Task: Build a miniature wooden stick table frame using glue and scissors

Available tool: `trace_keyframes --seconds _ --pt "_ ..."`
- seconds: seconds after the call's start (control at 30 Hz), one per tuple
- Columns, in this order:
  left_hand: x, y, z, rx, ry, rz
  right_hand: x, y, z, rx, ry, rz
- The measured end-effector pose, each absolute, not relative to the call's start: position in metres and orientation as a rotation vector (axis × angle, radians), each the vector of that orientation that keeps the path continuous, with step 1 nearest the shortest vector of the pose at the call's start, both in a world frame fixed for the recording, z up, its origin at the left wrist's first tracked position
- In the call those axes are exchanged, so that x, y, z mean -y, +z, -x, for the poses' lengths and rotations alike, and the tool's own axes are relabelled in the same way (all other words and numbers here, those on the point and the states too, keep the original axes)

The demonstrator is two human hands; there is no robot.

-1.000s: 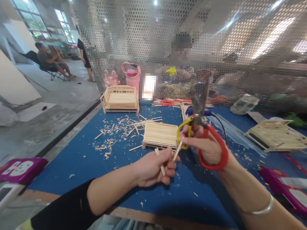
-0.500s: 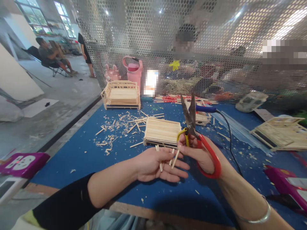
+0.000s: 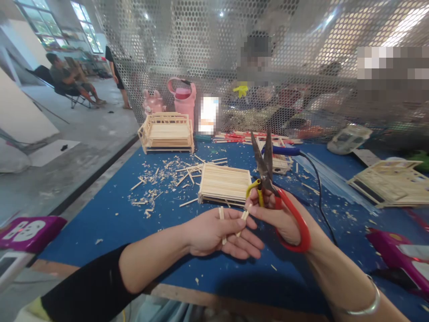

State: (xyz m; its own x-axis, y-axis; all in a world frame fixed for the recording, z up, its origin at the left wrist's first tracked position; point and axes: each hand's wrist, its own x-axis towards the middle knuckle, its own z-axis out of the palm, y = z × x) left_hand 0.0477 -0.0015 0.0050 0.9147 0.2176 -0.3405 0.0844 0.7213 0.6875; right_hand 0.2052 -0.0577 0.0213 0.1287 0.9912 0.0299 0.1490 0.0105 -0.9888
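My left hand (image 3: 217, 235) is turned palm up, with several short wooden sticks (image 3: 222, 226) lying across its palm and fingers. Its thumb presses on a short stick (image 3: 246, 216) near the fingertips. My right hand (image 3: 281, 219) meets it there, its thumb and a finger at that stick's upper end. Hooked in the same right hand is a pair of scissors (image 3: 267, 172), blades pointing up and apart, one handle bare red, the other partly yellow. Just beyond the hands, a small slatted stick platform (image 3: 225, 182) rests on the blue table (image 3: 161, 232).
A stick-built bed frame (image 3: 169, 133) stands at the back left, before a pink cup (image 3: 183, 105). Loose sticks (image 3: 189, 171) and trimmings litter the table. A blue-handled tool (image 3: 284, 150) trails a black cord. Another stick model (image 3: 390, 183) is at right; a perforated metal screen (image 3: 201, 49) rises behind.
My left thumb has moved onto the stick by the right fingertips, and the sticks there now lie together. The scissors stay in my right hand. The whole view has shifted slightly.
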Motion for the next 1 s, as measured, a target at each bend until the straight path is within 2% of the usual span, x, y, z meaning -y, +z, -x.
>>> trace_keyframes --seconds 0.13,0.73,1.0 --pt "0.002 0.005 -0.047 -0.417 0.080 -0.764 0.061 0.031 -0.202 1.219 1.132 1.322" --pt "0.003 0.005 -0.047 -0.439 0.050 -0.805 0.063 0.036 -0.198 1.316 1.037 1.423" --pt "0.004 0.012 -0.045 -0.441 0.142 -0.827 0.062 0.035 -0.205 1.336 0.760 1.443"
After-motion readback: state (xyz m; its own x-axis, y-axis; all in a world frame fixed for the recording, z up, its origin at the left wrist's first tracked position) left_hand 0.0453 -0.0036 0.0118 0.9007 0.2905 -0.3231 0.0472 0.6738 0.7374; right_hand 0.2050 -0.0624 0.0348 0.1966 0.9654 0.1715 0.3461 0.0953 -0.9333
